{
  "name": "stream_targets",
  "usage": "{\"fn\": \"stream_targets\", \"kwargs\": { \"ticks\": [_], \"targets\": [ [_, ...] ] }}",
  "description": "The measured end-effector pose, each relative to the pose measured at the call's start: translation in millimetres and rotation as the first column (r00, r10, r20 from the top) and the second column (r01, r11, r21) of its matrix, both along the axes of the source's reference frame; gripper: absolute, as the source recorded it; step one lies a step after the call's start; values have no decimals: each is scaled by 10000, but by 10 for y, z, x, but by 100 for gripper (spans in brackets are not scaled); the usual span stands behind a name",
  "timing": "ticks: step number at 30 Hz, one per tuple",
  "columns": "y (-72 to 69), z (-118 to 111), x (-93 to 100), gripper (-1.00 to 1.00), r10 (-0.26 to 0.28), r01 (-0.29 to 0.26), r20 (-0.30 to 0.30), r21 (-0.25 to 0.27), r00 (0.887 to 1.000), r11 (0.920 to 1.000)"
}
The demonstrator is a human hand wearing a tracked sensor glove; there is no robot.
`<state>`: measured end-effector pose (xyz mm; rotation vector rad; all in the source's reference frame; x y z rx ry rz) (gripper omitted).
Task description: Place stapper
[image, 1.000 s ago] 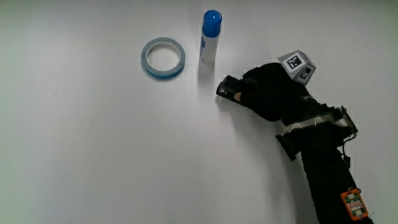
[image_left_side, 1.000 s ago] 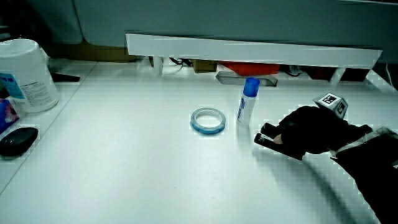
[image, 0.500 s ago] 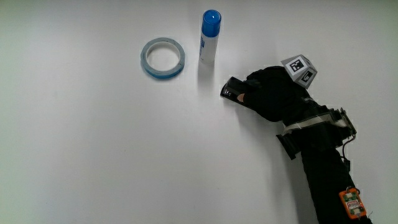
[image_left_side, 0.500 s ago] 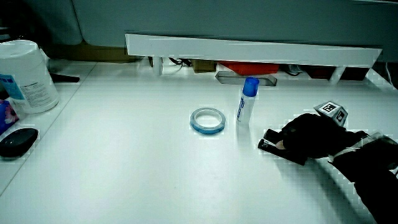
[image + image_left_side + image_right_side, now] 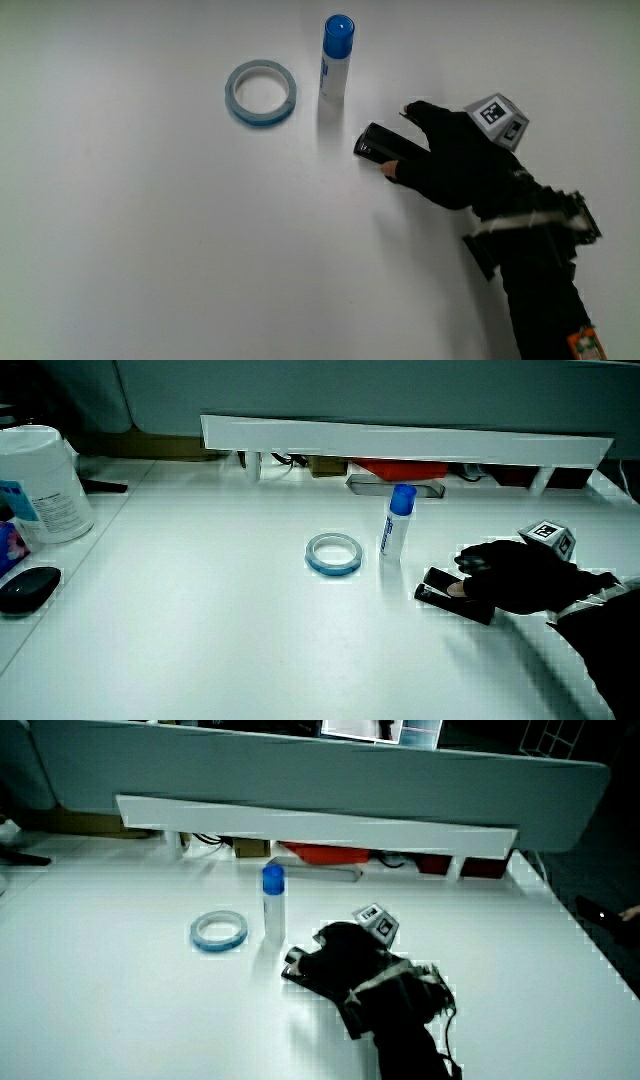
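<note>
The stapler [image 5: 378,146] is a small black bar lying flat on the white table [image 5: 150,250], a little nearer to the person than the blue-capped tube. The gloved hand [image 5: 452,165] lies beside it with the patterned cube [image 5: 499,118] on its back. Its fingers are spread open, one finger and the thumb reaching along either side of the stapler's end without gripping it. In both side views the stapler [image 5: 448,601] [image 5: 296,968] rests on the table with the hand [image 5: 522,576] [image 5: 346,960] low against it.
A blue-capped white tube [image 5: 337,60] stands upright beside a blue tape ring [image 5: 261,93]. In a side view a white tub [image 5: 42,480] and a black mouse [image 5: 28,587] sit at the table's edge. A low white partition [image 5: 400,440] runs along the table.
The hand has let go of the stapler: its fingers have opened and spread, and the hand has drawn back a little toward the person. The stapler stays on the table.
</note>
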<state>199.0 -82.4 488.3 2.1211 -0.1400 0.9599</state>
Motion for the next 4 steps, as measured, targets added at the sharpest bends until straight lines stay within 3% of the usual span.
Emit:
{"fn": "stream_targets", "kwargs": {
  "ticks": [2, 4],
  "targets": [
    [74, -186, -35, -100, -451, 453, -254, 86, 9987, 9989],
    [147, -348, -95, -100, -1226, 1260, -516, 696, 9911, 9896]
  ]
}}
